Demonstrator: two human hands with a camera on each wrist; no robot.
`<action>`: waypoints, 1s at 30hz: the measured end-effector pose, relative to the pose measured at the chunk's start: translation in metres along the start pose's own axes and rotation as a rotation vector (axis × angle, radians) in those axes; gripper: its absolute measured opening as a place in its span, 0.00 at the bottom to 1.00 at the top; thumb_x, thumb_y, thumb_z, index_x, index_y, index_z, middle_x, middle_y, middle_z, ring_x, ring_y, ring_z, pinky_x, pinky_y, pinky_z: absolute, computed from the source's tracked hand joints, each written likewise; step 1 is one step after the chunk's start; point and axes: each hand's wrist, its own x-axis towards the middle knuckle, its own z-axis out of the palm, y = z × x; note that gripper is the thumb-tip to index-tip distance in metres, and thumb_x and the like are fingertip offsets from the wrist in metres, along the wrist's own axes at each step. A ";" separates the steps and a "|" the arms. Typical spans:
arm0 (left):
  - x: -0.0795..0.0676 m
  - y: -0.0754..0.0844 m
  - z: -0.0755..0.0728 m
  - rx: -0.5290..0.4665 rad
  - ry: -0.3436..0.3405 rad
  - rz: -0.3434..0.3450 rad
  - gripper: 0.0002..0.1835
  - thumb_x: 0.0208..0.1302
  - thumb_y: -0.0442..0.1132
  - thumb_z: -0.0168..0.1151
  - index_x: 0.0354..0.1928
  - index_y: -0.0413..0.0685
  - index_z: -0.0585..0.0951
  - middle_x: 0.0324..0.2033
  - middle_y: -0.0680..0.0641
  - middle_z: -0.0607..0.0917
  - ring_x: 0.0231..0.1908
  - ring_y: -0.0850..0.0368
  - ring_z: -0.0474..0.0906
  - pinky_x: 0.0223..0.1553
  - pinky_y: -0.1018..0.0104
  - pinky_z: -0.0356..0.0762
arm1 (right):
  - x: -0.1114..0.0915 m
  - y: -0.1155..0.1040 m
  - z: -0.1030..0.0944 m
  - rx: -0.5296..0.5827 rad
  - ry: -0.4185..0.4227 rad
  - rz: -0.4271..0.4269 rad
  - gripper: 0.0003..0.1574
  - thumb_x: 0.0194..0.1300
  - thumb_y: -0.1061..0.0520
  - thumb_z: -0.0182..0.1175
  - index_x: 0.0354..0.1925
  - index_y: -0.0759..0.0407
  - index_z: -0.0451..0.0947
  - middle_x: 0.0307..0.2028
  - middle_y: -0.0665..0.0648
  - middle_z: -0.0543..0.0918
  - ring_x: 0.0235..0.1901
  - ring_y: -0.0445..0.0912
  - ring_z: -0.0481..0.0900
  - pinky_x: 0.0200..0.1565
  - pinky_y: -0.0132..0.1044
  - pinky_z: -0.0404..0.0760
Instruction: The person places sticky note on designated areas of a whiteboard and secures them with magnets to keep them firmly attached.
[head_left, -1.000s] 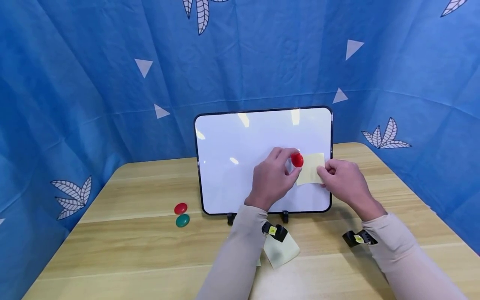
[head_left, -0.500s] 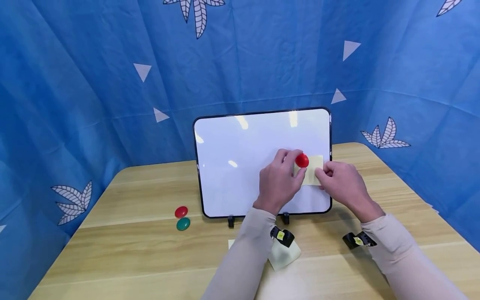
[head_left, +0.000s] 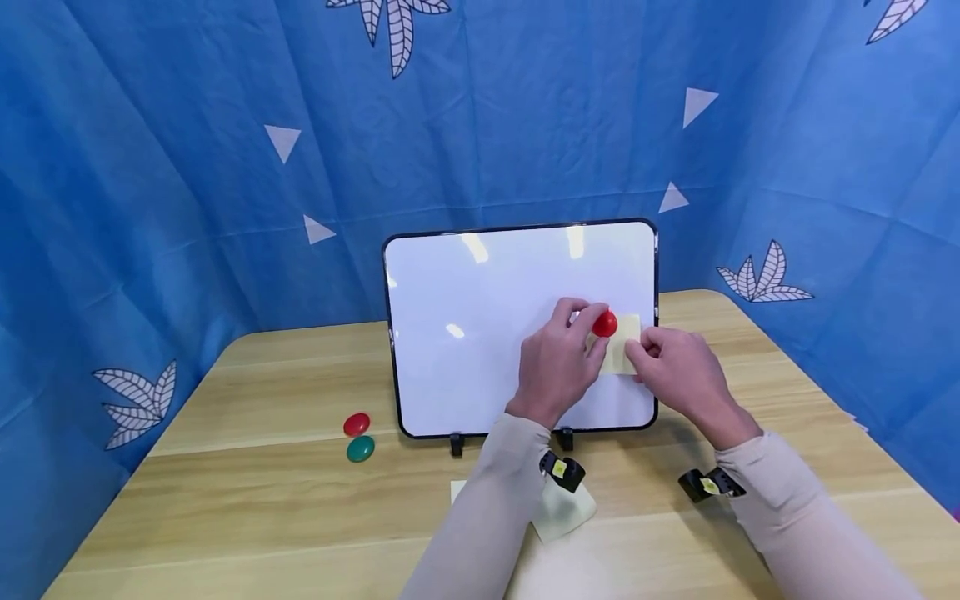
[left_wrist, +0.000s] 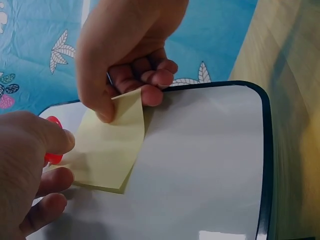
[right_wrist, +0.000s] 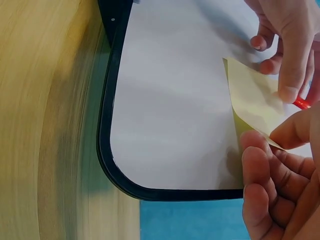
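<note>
A whiteboard [head_left: 480, 333] with a black frame stands upright on the table. Against its right part lies a pale yellow sticky note [head_left: 621, 350]. My right hand [head_left: 686, 371] pinches the note's right edge between thumb and fingers; in the right wrist view the note [right_wrist: 252, 95] bends away from the board there. A round red magnet [head_left: 605, 324] is held between the thumb and fingers of my left hand [head_left: 555, 367], over the note's left side. The left wrist view shows the magnet [left_wrist: 54, 155] partly hidden by the thumb; whether it touches the note I cannot tell.
A red magnet [head_left: 356, 424] and a green magnet [head_left: 361, 448] lie on the wooden table [head_left: 247, 492], left of the board. More pale notes [head_left: 564, 510] lie in front of it, partly under the left forearm. Black feet [head_left: 457, 445] support the board. A blue curtain [head_left: 225, 167] hangs behind.
My left hand has moved right with the red magnet, from the note's left edge to over its left part. The right hand keeps its pinch on the note.
</note>
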 end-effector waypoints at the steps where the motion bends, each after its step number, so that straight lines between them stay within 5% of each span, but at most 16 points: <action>1: 0.000 0.000 0.001 -0.001 -0.004 0.006 0.24 0.63 0.48 0.71 0.61 0.56 0.81 0.53 0.51 0.80 0.38 0.63 0.84 0.38 0.77 0.79 | 0.000 0.000 0.000 -0.003 0.003 0.001 0.19 0.72 0.51 0.55 0.25 0.57 0.78 0.19 0.51 0.81 0.19 0.47 0.75 0.18 0.38 0.72; 15: -0.003 0.004 0.012 0.039 0.094 0.014 0.21 0.64 0.46 0.69 0.58 0.55 0.83 0.51 0.52 0.81 0.34 0.63 0.84 0.34 0.76 0.79 | 0.001 0.004 0.001 -0.046 0.019 -0.032 0.21 0.71 0.53 0.55 0.20 0.54 0.73 0.16 0.50 0.77 0.20 0.47 0.75 0.21 0.39 0.71; 30: -0.002 0.004 0.013 0.023 0.092 0.017 0.22 0.63 0.46 0.71 0.59 0.53 0.83 0.51 0.49 0.81 0.32 0.62 0.83 0.33 0.77 0.78 | 0.003 0.004 -0.001 -0.047 0.021 -0.027 0.21 0.71 0.54 0.55 0.20 0.55 0.75 0.17 0.51 0.78 0.19 0.47 0.74 0.20 0.39 0.71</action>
